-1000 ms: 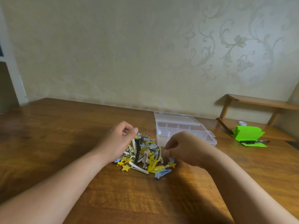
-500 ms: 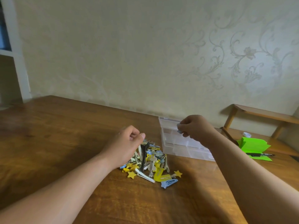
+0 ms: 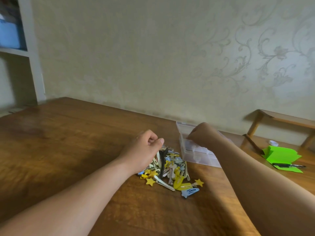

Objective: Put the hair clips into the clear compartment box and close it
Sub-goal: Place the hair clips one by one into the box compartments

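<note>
Well, on the table (image 3: pixel 71 142) the box (image 3: pixel 201 156) sits at two o'clock of the clips (image 3: pixel 170 169); right hand (image 3: pixel 203 134) curled over it (contents hidden), so release low inside a compartment. Left hand (image 3: pixel 144 151), loosely curled, rests on the pile. Green paper (image 3: pixel 281 156) lies clear at three o'clock.

Your left hand (image 3: pixel 144 150) rests loosely curled, forearm extended; your right hand (image 3: pixel 202 134) reaches farther forward, fingers bunched downward.

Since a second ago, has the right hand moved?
Yes. The right hand went from the pile of hair clips away to the clear box, now over its compartments.
</note>
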The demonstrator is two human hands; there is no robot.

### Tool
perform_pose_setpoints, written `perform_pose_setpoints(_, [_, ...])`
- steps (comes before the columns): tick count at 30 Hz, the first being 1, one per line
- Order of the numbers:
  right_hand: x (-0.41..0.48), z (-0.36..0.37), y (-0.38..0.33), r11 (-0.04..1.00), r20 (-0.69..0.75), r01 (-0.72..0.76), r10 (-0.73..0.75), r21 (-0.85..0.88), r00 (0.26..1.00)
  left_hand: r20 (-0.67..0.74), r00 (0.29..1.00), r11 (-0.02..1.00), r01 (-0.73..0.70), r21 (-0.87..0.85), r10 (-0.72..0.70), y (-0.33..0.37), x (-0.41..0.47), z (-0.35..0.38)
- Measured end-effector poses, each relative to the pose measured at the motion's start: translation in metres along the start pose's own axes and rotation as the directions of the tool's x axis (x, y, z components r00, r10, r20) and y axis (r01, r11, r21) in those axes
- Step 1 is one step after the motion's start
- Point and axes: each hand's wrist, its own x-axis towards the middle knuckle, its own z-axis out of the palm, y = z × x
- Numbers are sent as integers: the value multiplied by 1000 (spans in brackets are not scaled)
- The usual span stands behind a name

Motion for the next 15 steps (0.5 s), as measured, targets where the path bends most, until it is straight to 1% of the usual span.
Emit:
perform_pose_setpoints(2, [-15,-7,1,999,-38,40,-38,38,999,1,1000,1000,-6,10,6,-1,0,0])
perform_pose_setpoints(4, [-36,-13,4,992,-135,105,-96,65,986,3,1000,1000,-11,15,11,-1,0,-1])
perform_pose_setpoints(6, [-62,-19,5,980,-245,175,-146,99,958,3,1000,1000,-14,9,14,-2,1,-1])
perform_pose_setpoints(8, [-88,-24,6,964,-307,235,-187,128,933,5,1000,1000,-8,0,8,-1,1,-2])
perform_pose_setpoints(10, [-113,-27,7,950,-298,275,-222,150,928,0,1000,1000,5,-16,-5,0,-1,-3])
perform_pose_setpoints(13, [-139,-24,9,934,-200,310,-274,179,941,-12,1000,1000,11,-20,-12,4,-5,-4])
perform_pose_setpoints(15, [-147,-16,10,945,-120,283,-266,164,956,-21,1000,1000,10,-18,-10,5,-8,-4])
